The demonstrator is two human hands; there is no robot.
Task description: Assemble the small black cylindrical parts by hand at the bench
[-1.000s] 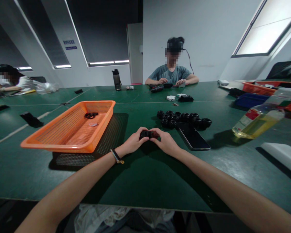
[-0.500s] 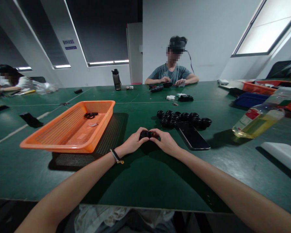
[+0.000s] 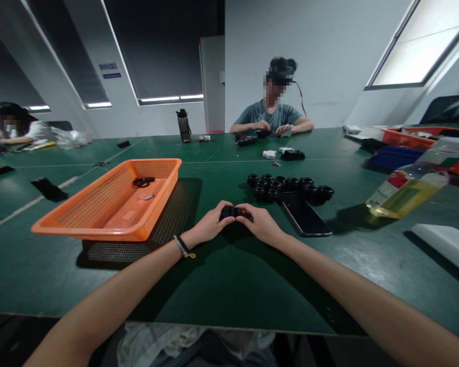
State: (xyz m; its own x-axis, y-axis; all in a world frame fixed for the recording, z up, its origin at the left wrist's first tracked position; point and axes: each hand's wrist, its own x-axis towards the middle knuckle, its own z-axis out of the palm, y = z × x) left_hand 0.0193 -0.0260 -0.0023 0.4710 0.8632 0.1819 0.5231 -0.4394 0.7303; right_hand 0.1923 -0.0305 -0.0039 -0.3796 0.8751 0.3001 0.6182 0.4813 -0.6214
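Both hands meet over the green table [image 3: 229,285], each closed on a small black part [image 3: 230,211] whose exact kind I cannot make out. My left hand [image 3: 211,223] grips its left side between thumb and fingers, a bracelet on the wrist. From the other side my right hand [image 3: 260,223] pinches its right end. The fingers hide much of the part. Beyond my right hand sits a cluster of several glossy black round parts [image 3: 290,184], with a dark smartphone [image 3: 305,214] lying against them.
An orange perforated basket [image 3: 137,232] at left holds a black cable [image 3: 143,181]. To the right are a tilted bottle of yellow liquid [image 3: 405,188], a white object [image 3: 445,247] and a blue tray [image 3: 396,159]. A co-worker [image 3: 273,114] sits opposite; a drinks bottle [image 3: 183,126] stands at the back.
My hands stay in nearly the same place, still holding the black part, which has turned slightly between the fingers. The co-worker opposite has shifted their head a little.
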